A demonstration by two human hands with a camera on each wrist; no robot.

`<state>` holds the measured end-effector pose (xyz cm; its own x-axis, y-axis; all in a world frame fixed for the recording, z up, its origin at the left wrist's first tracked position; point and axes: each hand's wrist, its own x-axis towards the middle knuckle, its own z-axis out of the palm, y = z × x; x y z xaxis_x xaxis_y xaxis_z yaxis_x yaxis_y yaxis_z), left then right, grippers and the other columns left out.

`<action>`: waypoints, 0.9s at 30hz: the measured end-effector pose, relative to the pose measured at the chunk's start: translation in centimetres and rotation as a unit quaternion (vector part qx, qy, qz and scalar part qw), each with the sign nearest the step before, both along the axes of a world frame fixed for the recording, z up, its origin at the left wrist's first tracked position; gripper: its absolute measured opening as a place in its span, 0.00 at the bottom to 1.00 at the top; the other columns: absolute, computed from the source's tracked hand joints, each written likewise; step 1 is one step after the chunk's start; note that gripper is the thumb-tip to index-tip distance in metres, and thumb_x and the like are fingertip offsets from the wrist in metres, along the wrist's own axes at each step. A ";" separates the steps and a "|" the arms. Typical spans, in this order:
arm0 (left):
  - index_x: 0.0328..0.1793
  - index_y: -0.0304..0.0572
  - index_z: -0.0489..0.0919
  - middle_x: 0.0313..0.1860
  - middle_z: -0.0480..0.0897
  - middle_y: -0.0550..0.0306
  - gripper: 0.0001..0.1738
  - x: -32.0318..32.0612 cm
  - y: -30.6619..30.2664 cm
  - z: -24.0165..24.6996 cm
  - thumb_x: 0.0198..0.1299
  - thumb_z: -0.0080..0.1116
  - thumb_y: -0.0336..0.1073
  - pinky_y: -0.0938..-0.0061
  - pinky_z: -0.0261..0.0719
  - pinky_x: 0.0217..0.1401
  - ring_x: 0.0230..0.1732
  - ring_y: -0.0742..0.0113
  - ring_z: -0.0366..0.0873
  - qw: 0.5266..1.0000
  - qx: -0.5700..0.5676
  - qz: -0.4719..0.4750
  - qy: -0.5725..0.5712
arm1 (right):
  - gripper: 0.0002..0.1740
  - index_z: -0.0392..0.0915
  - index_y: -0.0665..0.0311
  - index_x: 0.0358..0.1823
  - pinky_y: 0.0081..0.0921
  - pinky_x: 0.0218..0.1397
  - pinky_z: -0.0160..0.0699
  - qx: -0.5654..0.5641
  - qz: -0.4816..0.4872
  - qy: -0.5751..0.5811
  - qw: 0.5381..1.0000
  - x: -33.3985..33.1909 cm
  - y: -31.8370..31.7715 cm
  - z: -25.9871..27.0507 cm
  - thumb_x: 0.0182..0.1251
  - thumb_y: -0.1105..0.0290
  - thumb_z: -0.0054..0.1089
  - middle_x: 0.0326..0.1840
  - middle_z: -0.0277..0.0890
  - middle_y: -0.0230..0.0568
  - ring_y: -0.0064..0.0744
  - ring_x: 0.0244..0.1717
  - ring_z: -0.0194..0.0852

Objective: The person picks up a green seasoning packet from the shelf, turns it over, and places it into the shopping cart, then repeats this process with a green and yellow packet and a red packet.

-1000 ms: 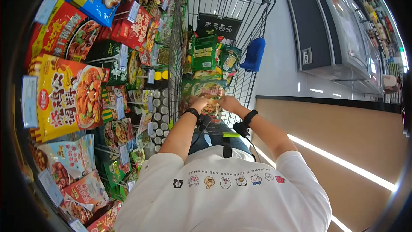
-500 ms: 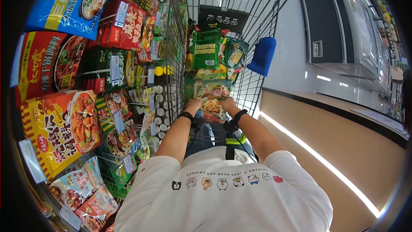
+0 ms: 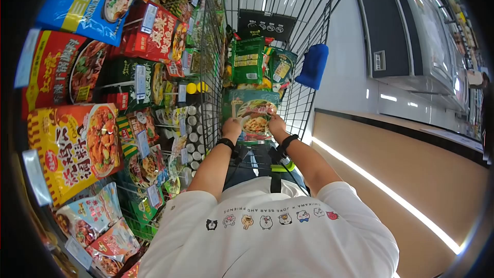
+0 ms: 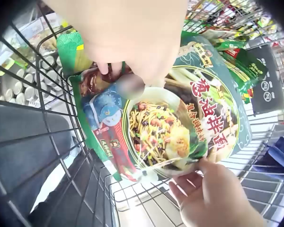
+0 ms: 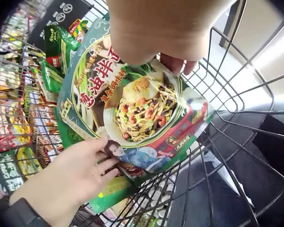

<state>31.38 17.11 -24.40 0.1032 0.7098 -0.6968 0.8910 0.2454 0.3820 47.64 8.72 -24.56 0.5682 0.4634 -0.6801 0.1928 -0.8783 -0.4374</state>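
Note:
Both hands hold a green noodle packet with a bowl picture (image 3: 256,123) over the near end of the shopping cart. The left hand (image 3: 231,129) pinches one side edge, thumb on the printed front. Opposite it, the right hand (image 3: 278,126) grips the other edge. In the left wrist view the right hand (image 4: 215,194) has its thumb on the packet (image 4: 165,127) and its fingers curled beneath. The right wrist view shows the left hand (image 5: 71,175) at the packet's (image 5: 137,109) edge, fingers partly behind it. More green packets (image 3: 247,62) lie farther inside the cart.
The wire cart (image 3: 211,72) surrounds the packets, with a blue cloth item (image 3: 313,67) on its right side. Shelves of hanging food packets (image 3: 77,149) stand close on the left. A freezer cabinet (image 3: 391,31) stands at the right, near a tan panel (image 3: 391,170).
The packet has tilted and shifted a little away from the body, and its front shows more clearly. Both hands have settled at its side edges. The view has turned slightly.

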 end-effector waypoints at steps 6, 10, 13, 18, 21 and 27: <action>0.43 0.37 0.71 0.36 0.77 0.46 0.14 -0.3 -0.2 3.4 0.61 0.44 0.41 0.60 0.71 0.33 0.35 0.49 0.74 0.989 0.103 0.004 -0.108 | 0.16 0.72 0.53 0.46 0.44 0.43 0.68 0.151 -0.019 -0.114 0.982 0.0 0.4 4.6 0.63 0.60 0.37 0.36 0.74 0.54 0.57 0.38 0.71; 0.41 0.36 0.71 0.27 0.78 0.47 0.12 -0.9 -0.8 11.3 0.60 0.47 0.38 0.62 0.70 0.30 0.30 0.53 0.76 0.938 0.260 0.008 -0.231 | 0.14 0.71 0.60 0.40 0.45 0.37 0.67 0.272 0.003 -0.170 0.947 0.5 1.0 11.8 0.63 0.60 0.40 0.32 0.73 0.55 0.58 0.35 0.70; 0.40 0.35 0.71 0.26 0.77 0.49 0.10 -2.5 -2.0 17.0 0.59 0.48 0.35 0.70 0.70 0.28 0.28 0.60 0.77 0.877 0.319 0.031 -0.358 | 0.13 0.72 0.61 0.38 0.40 0.35 0.68 0.437 0.029 -0.178 0.881 0.5 -0.6 18.4 0.63 0.61 0.42 0.30 0.73 0.54 0.57 0.33 0.70; 0.36 0.33 0.71 0.22 0.75 0.60 0.08 -6.8 -5.9 25.9 0.59 0.49 0.33 0.79 0.67 0.26 0.24 0.77 0.72 0.799 0.285 0.109 -0.518 | 0.15 0.71 0.68 0.49 0.18 0.41 0.67 0.575 0.071 -0.012 0.815 -1.3 -3.3 26.6 0.66 0.69 0.44 0.34 0.74 0.34 0.18 0.37 0.67; 0.35 0.33 0.70 0.22 0.72 0.65 0.06 -11.1 -9.0 31.4 0.59 0.50 0.30 0.85 0.64 0.25 0.24 0.84 0.66 0.762 0.263 0.146 -0.573 | 0.15 0.71 0.70 0.48 0.16 0.45 0.64 0.565 0.105 0.121 0.809 -4.1 -4.9 31.1 0.67 0.68 0.43 0.37 0.73 0.32 0.18 0.40 0.65; 0.31 0.35 0.68 0.25 0.74 0.63 0.06 -18.6 -15.8 35.9 0.59 0.50 0.28 0.85 0.65 0.28 0.26 0.83 0.68 0.740 0.342 0.198 -0.544 | 0.13 0.72 0.69 0.45 0.13 0.38 0.59 0.521 0.210 0.250 0.788 -9.6 -6.7 34.5 0.68 0.68 0.42 0.32 0.68 0.24 0.12 0.34 0.58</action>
<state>12.78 1.30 11.53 0.0295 0.9829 0.1818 -0.1260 -0.1768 0.9762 38.00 2.00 9.95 -0.0022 0.9946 0.1042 -0.0552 0.1039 -0.9931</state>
